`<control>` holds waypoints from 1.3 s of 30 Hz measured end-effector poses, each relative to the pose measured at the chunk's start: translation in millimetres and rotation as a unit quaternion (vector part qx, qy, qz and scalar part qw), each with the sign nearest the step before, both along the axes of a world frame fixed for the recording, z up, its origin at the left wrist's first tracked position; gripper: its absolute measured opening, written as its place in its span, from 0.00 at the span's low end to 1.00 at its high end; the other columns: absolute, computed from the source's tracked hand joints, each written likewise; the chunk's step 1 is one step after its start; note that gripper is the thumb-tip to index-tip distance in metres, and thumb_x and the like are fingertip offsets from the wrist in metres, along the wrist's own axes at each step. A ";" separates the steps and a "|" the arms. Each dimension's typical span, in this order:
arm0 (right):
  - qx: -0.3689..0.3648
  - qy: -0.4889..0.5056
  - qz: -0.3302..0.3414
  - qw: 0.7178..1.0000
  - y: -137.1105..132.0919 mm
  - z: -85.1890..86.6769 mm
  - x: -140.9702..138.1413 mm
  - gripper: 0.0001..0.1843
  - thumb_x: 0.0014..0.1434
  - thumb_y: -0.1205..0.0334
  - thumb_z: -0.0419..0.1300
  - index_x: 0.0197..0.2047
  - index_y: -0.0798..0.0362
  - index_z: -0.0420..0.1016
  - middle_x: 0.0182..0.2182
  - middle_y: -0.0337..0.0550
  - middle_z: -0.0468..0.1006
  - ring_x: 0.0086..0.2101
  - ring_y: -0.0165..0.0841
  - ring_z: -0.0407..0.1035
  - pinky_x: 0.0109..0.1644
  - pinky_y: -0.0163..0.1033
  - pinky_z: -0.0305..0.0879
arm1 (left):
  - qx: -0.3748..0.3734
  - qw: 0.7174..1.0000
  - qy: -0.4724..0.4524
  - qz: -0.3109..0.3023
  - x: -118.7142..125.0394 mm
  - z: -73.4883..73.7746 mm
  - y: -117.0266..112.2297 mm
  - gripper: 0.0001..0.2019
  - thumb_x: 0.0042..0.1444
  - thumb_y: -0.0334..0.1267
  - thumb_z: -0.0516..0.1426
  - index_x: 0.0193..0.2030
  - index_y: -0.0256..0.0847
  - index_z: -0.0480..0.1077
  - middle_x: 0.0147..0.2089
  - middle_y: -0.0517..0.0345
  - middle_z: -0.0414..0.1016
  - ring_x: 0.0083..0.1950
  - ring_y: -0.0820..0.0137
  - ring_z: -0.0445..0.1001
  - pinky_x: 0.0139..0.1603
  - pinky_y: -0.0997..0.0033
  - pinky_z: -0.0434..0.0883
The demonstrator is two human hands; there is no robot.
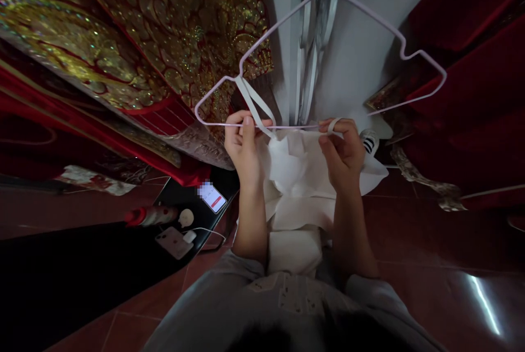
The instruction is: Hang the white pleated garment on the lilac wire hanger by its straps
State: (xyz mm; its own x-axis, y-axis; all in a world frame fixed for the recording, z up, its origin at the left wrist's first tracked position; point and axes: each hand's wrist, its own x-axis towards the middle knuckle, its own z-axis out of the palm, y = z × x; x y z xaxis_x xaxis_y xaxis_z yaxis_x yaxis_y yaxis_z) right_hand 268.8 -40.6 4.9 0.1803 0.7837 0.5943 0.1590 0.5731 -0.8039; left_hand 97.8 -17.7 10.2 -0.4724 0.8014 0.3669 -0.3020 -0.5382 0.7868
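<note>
A pale pink wire hanger (283, 16) hangs in front of me, its lower bar running level across. A white garment with thin straps (295, 163) lies below the bar between my forearms. Its left strap (256, 100) is looped over the notch on the hanger's left shoulder. My left hand (244, 141) is closed around the lower bar, beside that strap. In my right hand (342, 152), closed with thumb and fingers near the bar's right part, is the other strap (335, 125), looped over a finger. The hanger's right shoulder (404, 46) carries no strap.
Gold-sequinned red garments (164, 29) hang at left, dark red ones (471, 68) at right. A folding metal rack (307, 51) stands behind the hanger. On a black bench (164, 191) lie a lit phone (213, 197), another phone (174, 241) with a cable, and a red-capped bottle (153, 215).
</note>
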 end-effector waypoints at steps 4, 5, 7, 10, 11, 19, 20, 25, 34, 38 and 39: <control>0.042 -0.007 -0.067 0.997 1.7 2.9 26.6 0.10 0.70 0.52 0.65 0.51 0.39 0.87 0.51 0.45 0.86 0.34 0.33 0.75 0.30 0.41 0.69 | 0.007 1.000 0.006 -0.008 -4.9 8.9 -3.5 0.18 0.66 0.57 0.72 0.43 0.46 0.76 0.36 0.59 0.84 0.31 0.71 0.79 0.37 0.70 0.76; 0.072 0.013 -0.123 0.990 6.0 2.2 40.8 0.10 0.69 0.55 0.66 0.50 0.39 0.89 0.48 0.45 0.87 0.31 0.32 0.73 0.28 0.41 0.68 | 0.002 1.000 0.007 -0.007 -5.4 10.2 -4.2 0.18 0.67 0.57 0.71 0.43 0.46 0.76 0.36 0.59 0.84 0.29 0.71 0.78 0.35 0.70 0.76; 0.125 0.070 -0.257 0.956 19.1 0.4 76.0 0.11 0.66 0.62 0.67 0.47 0.43 0.91 0.41 0.44 0.88 0.25 0.30 0.69 0.26 0.42 0.67 | -0.009 1.000 0.006 -0.007 -5.4 11.8 -4.8 0.18 0.68 0.58 0.70 0.43 0.46 0.75 0.35 0.60 0.84 0.27 0.72 0.75 0.33 0.70 0.74; 0.151 0.074 -0.290 0.942 41.5 2.0 127.8 0.13 0.62 0.66 0.74 0.49 0.44 0.93 0.44 0.43 0.89 0.41 0.39 0.82 0.41 0.47 0.79 | -0.022 1.000 0.001 -0.015 -5.2 12.7 -3.9 0.18 0.68 0.56 0.70 0.42 0.46 0.74 0.34 0.60 0.84 0.26 0.73 0.73 0.32 0.70 0.72; 0.146 0.059 -0.272 0.949 47.0 4.8 140.1 0.16 0.60 0.68 0.75 0.49 0.42 0.93 0.47 0.41 0.89 0.49 0.41 0.84 0.49 0.48 0.80 | -0.024 1.000 0.000 -0.019 -5.4 12.7 -3.3 0.18 0.68 0.56 0.70 0.42 0.46 0.74 0.33 0.60 0.83 0.26 0.73 0.72 0.32 0.70 0.72; 0.054 -0.179 -0.172 0.967 43.4 68.3 129.6 0.28 0.53 0.73 0.78 0.57 0.46 0.89 0.51 0.42 0.89 0.51 0.39 0.83 0.49 0.49 0.74 | 0.003 1.000 -0.004 -0.007 -9.4 8.1 4.0 0.17 0.68 0.54 0.71 0.41 0.46 0.74 0.31 0.60 0.81 0.26 0.73 0.67 0.30 0.70 0.67; 0.039 -0.208 -0.176 0.961 42.9 76.3 125.2 0.26 0.55 0.70 0.78 0.56 0.48 0.88 0.51 0.43 0.89 0.52 0.39 0.82 0.49 0.49 0.73 | 0.013 1.000 -0.007 -0.006 -9.9 7.5 4.7 0.17 0.68 0.54 0.71 0.41 0.46 0.74 0.31 0.61 0.80 0.25 0.73 0.66 0.29 0.70 0.66; 0.000 -0.320 -0.165 0.933 49.6 93.3 121.0 0.32 0.49 0.57 0.84 0.56 0.50 0.85 0.52 0.44 0.86 0.53 0.40 0.80 0.55 0.53 0.73 | 0.008 1.000 0.000 -0.002 -11.5 7.5 5.2 0.15 0.69 0.52 0.71 0.41 0.47 0.75 0.30 0.61 0.80 0.27 0.71 0.68 0.29 0.69 0.64; 0.096 -0.331 -0.041 0.938 -11.8 46.4 44.1 0.35 0.70 0.41 0.66 0.76 0.37 0.71 0.73 0.49 0.73 0.75 0.56 0.63 0.84 0.72 0.52 | -0.033 0.999 0.011 -0.016 -15.1 7.8 6.4 0.17 0.67 0.54 0.71 0.40 0.47 0.73 0.31 0.59 0.80 0.28 0.71 0.69 0.29 0.68 0.64; 0.018 -0.333 0.018 0.942 -14.7 6.4 17.8 0.33 0.71 0.44 0.64 0.75 0.39 0.69 0.69 0.48 0.77 0.75 0.54 0.64 0.83 0.74 0.54 | -0.048 0.998 0.030 -0.020 -15.8 4.4 5.9 0.19 0.63 0.56 0.73 0.40 0.46 0.73 0.31 0.59 0.81 0.29 0.71 0.71 0.31 0.70 0.67; 0.018 -0.319 0.000 0.948 -11.2 -0.5 15.9 0.30 0.71 0.46 0.64 0.73 0.39 0.70 0.67 0.48 0.78 0.73 0.53 0.66 0.83 0.74 0.54 | -0.044 0.998 0.036 -0.029 -16.0 3.3 5.5 0.20 0.63 0.57 0.73 0.40 0.46 0.73 0.32 0.58 0.82 0.29 0.71 0.72 0.32 0.70 0.68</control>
